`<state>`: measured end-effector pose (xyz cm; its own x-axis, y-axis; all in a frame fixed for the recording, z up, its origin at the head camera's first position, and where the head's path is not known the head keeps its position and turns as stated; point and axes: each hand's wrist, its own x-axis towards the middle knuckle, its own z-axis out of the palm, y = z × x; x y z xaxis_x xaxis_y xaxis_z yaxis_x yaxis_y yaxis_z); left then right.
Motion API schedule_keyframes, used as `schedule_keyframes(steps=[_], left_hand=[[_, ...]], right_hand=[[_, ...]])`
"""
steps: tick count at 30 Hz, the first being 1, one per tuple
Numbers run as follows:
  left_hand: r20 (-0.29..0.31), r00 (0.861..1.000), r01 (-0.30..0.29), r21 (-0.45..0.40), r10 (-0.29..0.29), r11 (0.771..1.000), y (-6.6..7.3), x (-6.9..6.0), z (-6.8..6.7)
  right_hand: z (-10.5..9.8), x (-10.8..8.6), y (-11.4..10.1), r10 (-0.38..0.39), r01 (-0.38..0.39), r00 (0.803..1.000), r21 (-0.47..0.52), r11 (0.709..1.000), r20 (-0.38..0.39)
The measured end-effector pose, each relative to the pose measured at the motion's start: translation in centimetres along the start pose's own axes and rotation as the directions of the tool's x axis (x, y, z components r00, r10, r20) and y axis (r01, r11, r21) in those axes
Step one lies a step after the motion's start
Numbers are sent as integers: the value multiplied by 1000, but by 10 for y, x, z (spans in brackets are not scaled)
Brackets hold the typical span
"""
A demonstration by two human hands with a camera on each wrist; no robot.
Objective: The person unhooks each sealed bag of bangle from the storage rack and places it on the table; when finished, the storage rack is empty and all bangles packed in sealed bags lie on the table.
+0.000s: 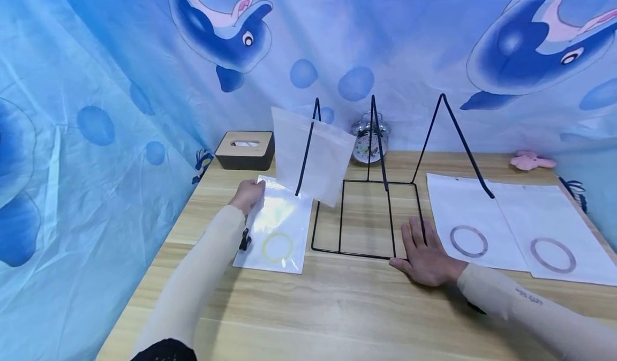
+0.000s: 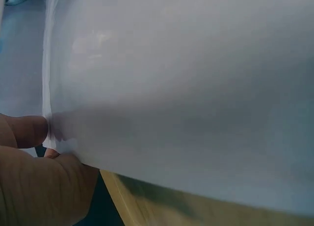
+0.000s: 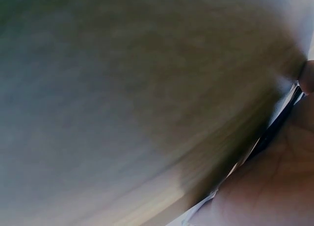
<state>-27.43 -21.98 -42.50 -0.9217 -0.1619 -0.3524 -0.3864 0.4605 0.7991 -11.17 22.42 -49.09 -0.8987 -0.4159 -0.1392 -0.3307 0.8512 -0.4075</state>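
At the left of the table, my left hand (image 1: 249, 195) pinches the upper left corner of a white plastic bag (image 1: 284, 224) printed with a yellow ring. The left wrist view shows thumb and finger on the edge of that bag (image 2: 171, 88). A black wire rack (image 1: 361, 255) with upright arms stands in the middle. From its left arm hangs a frosted translucent bag (image 1: 318, 155), tilted. My right hand (image 1: 429, 254) rests spread, palm down, over the rack's front right corner. In the right wrist view, part of the palm (image 3: 274, 187) lies close to a dark wire.
Two white bags with purplish rings, a nearer one (image 1: 463, 211) and one farther right (image 1: 544, 216), lie beside the rack. Along the back stand a tissue box (image 1: 245, 160), an alarm clock (image 1: 361, 148) and a pink plush toy (image 1: 530, 161). A blue dolphin-print curtain (image 1: 409, 29) hangs behind.
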Motion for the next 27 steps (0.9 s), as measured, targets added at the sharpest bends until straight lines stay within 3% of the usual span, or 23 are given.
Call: schedule_keyframes(steps=[6, 13, 19, 27], left_hand=[[-67, 998, 14, 14, -13, 1000, 4, 15, 9], [-75, 994, 76, 6, -75, 997, 7, 27, 13], [-61, 990, 125, 2, -125, 992, 11, 25, 11], [-111, 991, 75, -37, -79, 997, 18, 19, 12]], right_hand=[[-2, -2, -5, -14, 14, 1000, 14, 1000, -17], [-2, -4, -8, -30, 32, 998, 31, 999, -50], [5, -1, -3, -10, 10, 1000, -20, 1000, -15], [1, 1, 0, -4, 4, 1000, -15, 1000, -12]])
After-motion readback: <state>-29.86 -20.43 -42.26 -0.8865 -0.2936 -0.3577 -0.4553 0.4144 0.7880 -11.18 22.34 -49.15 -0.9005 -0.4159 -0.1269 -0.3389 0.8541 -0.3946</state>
